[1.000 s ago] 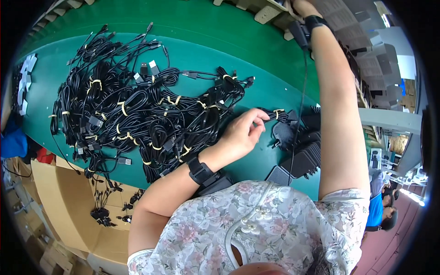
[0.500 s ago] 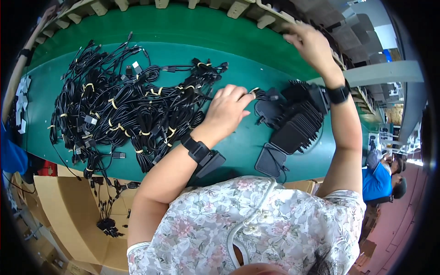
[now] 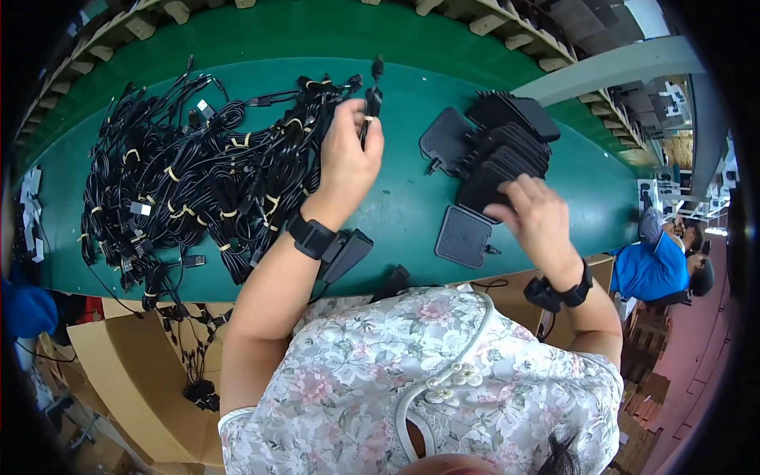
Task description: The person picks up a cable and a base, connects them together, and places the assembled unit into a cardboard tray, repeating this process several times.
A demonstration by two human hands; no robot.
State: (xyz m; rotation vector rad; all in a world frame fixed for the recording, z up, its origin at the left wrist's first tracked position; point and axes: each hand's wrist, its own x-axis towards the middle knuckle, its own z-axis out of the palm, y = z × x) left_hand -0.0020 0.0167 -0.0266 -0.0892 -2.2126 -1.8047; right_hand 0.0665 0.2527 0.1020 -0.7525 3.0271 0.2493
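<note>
My left hand (image 3: 349, 152) is raised over the green table (image 3: 412, 214) and grips a bundled black cable (image 3: 370, 103) by its tied end, at the right edge of a big pile of black cable bundles (image 3: 190, 186) bound with yellow ties. My right hand (image 3: 537, 214) rests its fingers on a row of flat black square pads (image 3: 497, 158) that lean against each other. One pad (image 3: 461, 236) lies flat just left of that hand. Both wrists wear black bands.
Cardboard boxes (image 3: 127, 372) stand below the table's near edge, with cables hanging into them. A small black device (image 3: 347, 253) lies near my left wrist. A person in a blue shirt (image 3: 661, 265) sits at the right. Wooden slats (image 3: 507, 24) line the far side.
My left hand lifted a cable bundle from the pile's edge. My right hand came down from the far upper right onto the row of black pads.
</note>
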